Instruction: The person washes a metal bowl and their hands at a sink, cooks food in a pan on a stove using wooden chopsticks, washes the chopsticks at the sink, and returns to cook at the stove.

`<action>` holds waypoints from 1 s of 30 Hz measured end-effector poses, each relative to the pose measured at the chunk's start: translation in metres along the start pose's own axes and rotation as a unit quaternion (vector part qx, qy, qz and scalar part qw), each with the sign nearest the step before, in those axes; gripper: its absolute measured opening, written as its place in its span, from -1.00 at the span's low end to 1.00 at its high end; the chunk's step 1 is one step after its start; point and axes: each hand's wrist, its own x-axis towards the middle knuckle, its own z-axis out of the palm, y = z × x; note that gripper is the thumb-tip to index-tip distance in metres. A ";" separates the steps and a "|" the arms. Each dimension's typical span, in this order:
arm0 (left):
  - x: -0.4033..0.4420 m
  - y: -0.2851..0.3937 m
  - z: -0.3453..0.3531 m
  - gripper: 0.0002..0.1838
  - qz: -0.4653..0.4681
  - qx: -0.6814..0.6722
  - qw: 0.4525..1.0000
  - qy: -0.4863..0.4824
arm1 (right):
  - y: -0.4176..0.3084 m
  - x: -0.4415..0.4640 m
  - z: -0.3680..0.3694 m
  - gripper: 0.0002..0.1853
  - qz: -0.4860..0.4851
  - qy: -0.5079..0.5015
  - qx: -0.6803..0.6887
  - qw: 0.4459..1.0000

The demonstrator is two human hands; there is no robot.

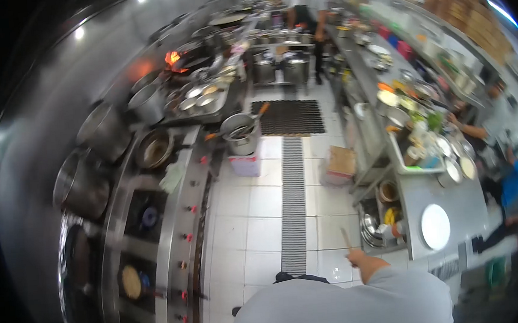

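Observation:
My right hand [355, 256] reaches out over the floor at the lower right, closed around a thin, light-brown stick-like utensil [346, 238]. Its kind is too blurred to tell. The shelves under the right-hand counter are the nearest things to it, with metal bowls [370, 230] and something yellow inside. My left hand is out of sight. On the stove [170, 227] to my left, a small pan holds a round, flat, pale-brown food [131, 282].
Large pots [80, 186] line the left wall; flames [173, 59] rise farther back. A pot [239, 136] stands on a box beside the aisle. A carton [341, 162] sits by the right counter, which bears a white plate [435, 227]. Co-workers stand behind it and at the back.

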 end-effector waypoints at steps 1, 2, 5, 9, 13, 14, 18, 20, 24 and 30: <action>-0.020 -0.012 0.015 -0.66 -0.016 0.003 1.000 -0.017 | 0.028 0.003 -0.012 -0.68 0.007 -0.018 -0.089 0.996; -0.041 -0.025 0.034 -0.66 -0.027 0.005 0.999 -0.033 | 0.049 0.006 -0.022 -0.68 0.008 -0.044 -0.162 0.986; -0.095 -0.055 0.088 -0.65 -0.039 0.013 0.997 -0.061 | 0.067 0.015 -0.026 -0.65 -0.018 -0.125 -0.277 0.952; -0.110 -0.079 0.136 -0.64 0.052 0.139 0.987 -0.066 | 0.016 0.044 0.039 -0.61 -0.168 -0.183 -0.286 0.926; -0.097 -0.018 0.064 -0.64 -0.051 -0.102 0.989 0.096 | -0.141 0.037 0.121 -0.46 -0.329 -0.191 -0.446 0.810; -0.104 0.008 0.037 -0.60 -0.076 -0.187 0.967 0.155 | -0.179 0.024 0.131 -0.47 -0.435 -0.170 -0.426 0.775; -0.102 0.028 0.001 -0.45 -0.093 -0.382 0.884 0.252 | -0.306 -0.011 0.181 -0.58 -0.409 -0.260 -0.182 0.855; -0.116 0.030 0.005 -0.46 -0.101 -0.397 0.874 0.263 | -0.361 -0.076 0.169 -0.60 -0.381 -0.287 -0.202 0.855; -0.119 -0.018 0.084 -0.52 -0.147 -0.366 0.897 0.199 | -0.387 -0.099 0.180 -0.60 -0.480 -0.222 -0.341 0.777; -0.174 -0.076 0.211 -0.67 -0.056 -0.015 0.998 -0.034 | -0.282 -0.022 0.187 -0.44 -0.534 -0.214 -0.536 0.618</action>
